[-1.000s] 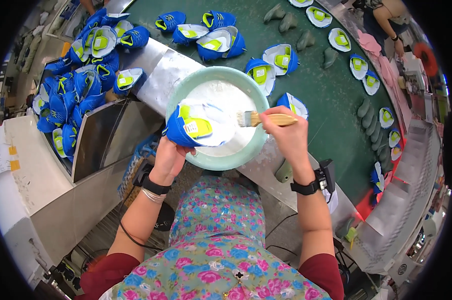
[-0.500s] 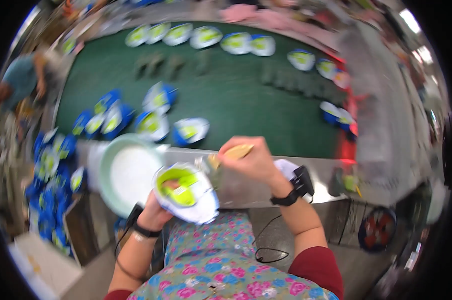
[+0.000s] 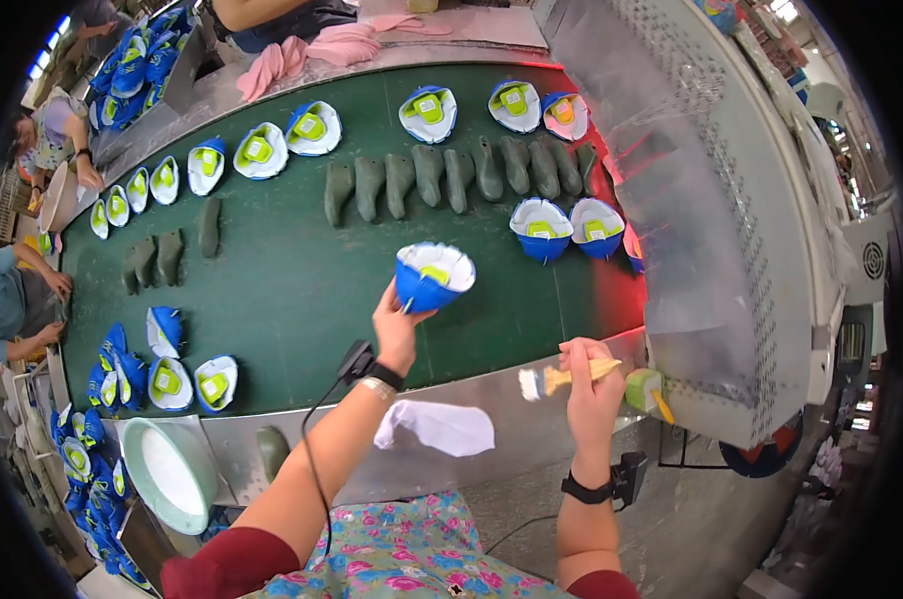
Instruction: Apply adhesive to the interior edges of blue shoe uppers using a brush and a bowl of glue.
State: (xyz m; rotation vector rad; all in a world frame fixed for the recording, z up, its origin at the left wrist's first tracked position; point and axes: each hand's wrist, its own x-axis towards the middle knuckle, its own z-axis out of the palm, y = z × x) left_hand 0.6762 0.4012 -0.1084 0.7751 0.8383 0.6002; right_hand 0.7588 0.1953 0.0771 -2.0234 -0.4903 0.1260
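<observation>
"What clothing?"
"Maroon sleeves [image 3: 242, 557] and a pink-and-blue floral garment [image 3: 402, 547]."
"Accessories?"
"Black wrist straps [image 3: 585, 490] with black boxes [image 3: 629, 479], pale bands [image 3: 379, 387] on the left, thin dark cables [image 3: 306, 431]."

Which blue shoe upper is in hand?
The upper in the left hand, over the green surface; other uppers rest on that surface or in piles.

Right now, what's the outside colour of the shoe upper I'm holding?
The shoe upper is blue outside, seen in the head view.
</observation>
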